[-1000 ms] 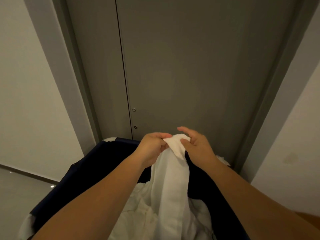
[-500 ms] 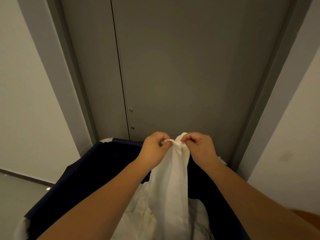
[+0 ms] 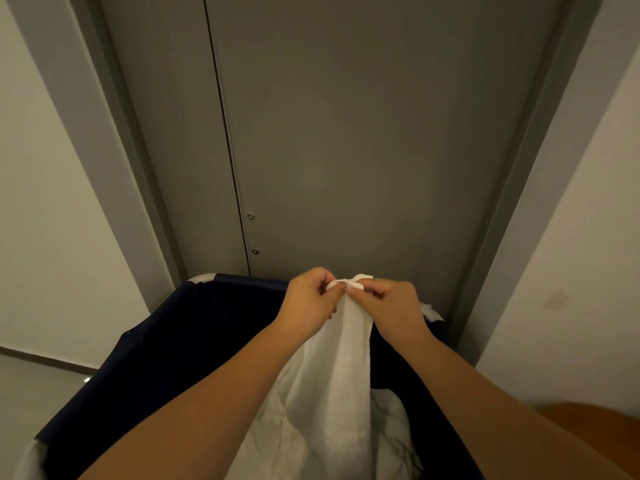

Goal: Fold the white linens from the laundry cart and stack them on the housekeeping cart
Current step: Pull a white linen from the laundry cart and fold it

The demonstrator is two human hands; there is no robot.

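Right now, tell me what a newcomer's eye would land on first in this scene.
First come the left hand and right hand, close together at centre, each pinching the top edge of a long white cloth linen that hangs down between the forearms. Below them, the deep navy fabric laundry cart fills the lower frame, with crumpled white linens inside. Behind it stands a tall plain grey door.

This is looking like a hotel back-of-house corridor: a navy fabric laundry cart [image 3: 194, 341] is sitting full of crumpled white linens [image 3: 311, 427] before a flush grey service door [image 3: 363, 140] (two small round fittings [image 3: 250, 215] beside its seam), with plain off-white walls [image 3: 45, 220] flanking it.
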